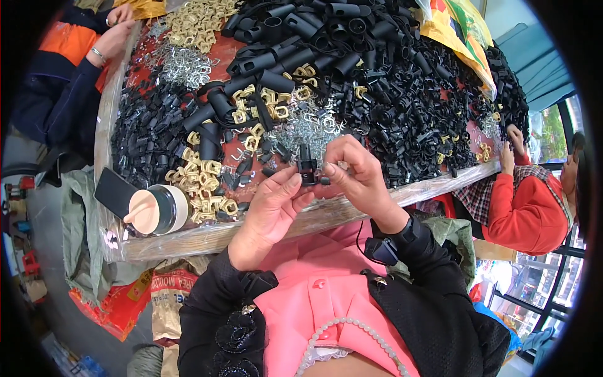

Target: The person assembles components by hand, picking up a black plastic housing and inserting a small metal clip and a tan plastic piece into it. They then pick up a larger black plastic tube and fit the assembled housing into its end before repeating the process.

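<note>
My left hand (271, 204) pinches a small black plastic part (306, 164) between thumb and fingertips, just above the table's near edge. Close on its right, my right hand (359, 176) has thumb and forefinger pressed together; whatever they hold is too small to make out. Beyond my hands lies a heap of bent silver metal clips (308, 129). Gold-coloured square rings (200, 179) are piled to the left of my left hand. Small black plastic pieces (402, 132) cover much of the table to the right.
Black tubes (301, 28) are heaped at the back. A cup with a pale lid (166, 208) and a dark phone (120, 193) sit at the near left corner. Wooden edging (295, 227) borders the table. Co-workers' hands (113, 41) are at far left, others (510, 151) at right.
</note>
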Demonstrator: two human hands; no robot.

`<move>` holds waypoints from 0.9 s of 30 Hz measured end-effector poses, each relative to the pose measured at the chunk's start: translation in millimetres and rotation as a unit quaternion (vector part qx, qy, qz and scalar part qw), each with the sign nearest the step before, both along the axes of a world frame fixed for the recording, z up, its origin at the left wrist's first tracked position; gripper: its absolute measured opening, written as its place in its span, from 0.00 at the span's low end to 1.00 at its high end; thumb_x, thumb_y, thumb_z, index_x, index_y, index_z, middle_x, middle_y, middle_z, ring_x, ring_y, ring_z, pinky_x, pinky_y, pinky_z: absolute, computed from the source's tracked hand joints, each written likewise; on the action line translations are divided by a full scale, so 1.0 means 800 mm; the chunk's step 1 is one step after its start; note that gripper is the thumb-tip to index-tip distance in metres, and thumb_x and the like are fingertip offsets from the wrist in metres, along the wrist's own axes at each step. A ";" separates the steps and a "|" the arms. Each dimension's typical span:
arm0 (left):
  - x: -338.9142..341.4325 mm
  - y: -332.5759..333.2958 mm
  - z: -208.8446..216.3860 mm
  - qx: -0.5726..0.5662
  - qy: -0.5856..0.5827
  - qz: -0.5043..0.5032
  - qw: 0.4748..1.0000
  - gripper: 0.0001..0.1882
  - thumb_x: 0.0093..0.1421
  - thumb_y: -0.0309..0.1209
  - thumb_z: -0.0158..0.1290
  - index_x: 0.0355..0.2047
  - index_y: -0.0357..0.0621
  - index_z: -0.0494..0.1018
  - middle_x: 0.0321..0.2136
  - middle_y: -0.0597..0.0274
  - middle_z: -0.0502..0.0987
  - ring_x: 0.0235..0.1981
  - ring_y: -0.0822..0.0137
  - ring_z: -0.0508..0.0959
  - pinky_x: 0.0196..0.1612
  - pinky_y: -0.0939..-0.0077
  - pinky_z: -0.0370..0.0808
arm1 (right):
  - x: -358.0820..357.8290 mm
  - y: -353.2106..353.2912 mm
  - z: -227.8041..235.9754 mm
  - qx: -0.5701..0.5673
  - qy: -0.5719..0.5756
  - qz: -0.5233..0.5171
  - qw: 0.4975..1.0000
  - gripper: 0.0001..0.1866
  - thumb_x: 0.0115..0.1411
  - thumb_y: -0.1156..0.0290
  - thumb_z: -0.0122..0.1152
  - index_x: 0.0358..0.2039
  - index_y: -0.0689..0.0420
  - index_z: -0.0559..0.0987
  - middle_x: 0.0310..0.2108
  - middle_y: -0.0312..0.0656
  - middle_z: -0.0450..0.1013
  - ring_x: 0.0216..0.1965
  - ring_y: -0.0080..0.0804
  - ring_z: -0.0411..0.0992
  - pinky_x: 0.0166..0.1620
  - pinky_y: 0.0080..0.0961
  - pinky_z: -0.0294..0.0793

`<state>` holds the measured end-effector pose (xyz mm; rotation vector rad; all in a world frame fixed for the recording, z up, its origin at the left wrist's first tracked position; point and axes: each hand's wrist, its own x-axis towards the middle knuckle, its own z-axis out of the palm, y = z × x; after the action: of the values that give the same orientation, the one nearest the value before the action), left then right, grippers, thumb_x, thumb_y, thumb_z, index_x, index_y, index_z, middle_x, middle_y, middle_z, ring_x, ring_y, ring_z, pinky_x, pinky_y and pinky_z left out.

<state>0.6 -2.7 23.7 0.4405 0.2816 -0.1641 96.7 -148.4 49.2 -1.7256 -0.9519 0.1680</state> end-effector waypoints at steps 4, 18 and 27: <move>-0.005 0.000 -0.004 0.000 0.003 0.001 1.000 0.13 0.56 0.27 0.47 0.41 0.36 0.66 0.35 0.60 0.73 0.35 0.70 0.75 0.38 0.82 0.74 | -0.010 0.004 0.005 -0.012 -0.093 -0.018 0.995 0.05 0.48 0.77 0.57 0.23 0.61 0.70 0.27 0.39 0.65 0.27 0.27 0.62 0.29 0.19 0.61; -0.006 -0.003 0.000 0.003 0.046 -0.025 0.999 0.09 0.55 0.27 0.48 0.36 0.37 0.70 0.32 0.62 0.74 0.32 0.73 0.75 0.35 0.85 0.75 | -0.021 0.000 0.004 -0.044 -0.201 -0.054 0.977 0.08 0.40 0.78 0.61 0.21 0.57 0.70 0.26 0.38 0.65 0.28 0.35 0.61 0.34 0.27 0.59; -0.014 -0.007 -0.003 0.034 0.030 -0.047 0.998 0.09 0.54 0.27 0.49 0.36 0.36 0.71 0.31 0.61 0.74 0.32 0.72 0.75 0.35 0.86 0.74 | -0.018 -0.010 0.009 -0.089 -0.192 0.022 0.977 0.09 0.40 0.78 0.62 0.23 0.58 0.70 0.27 0.38 0.66 0.27 0.34 0.62 0.29 0.22 0.60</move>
<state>-10.4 -8.0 21.0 0.5179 0.3262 -0.2599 82.4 -156.8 56.5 -1.9423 -1.2903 -0.0578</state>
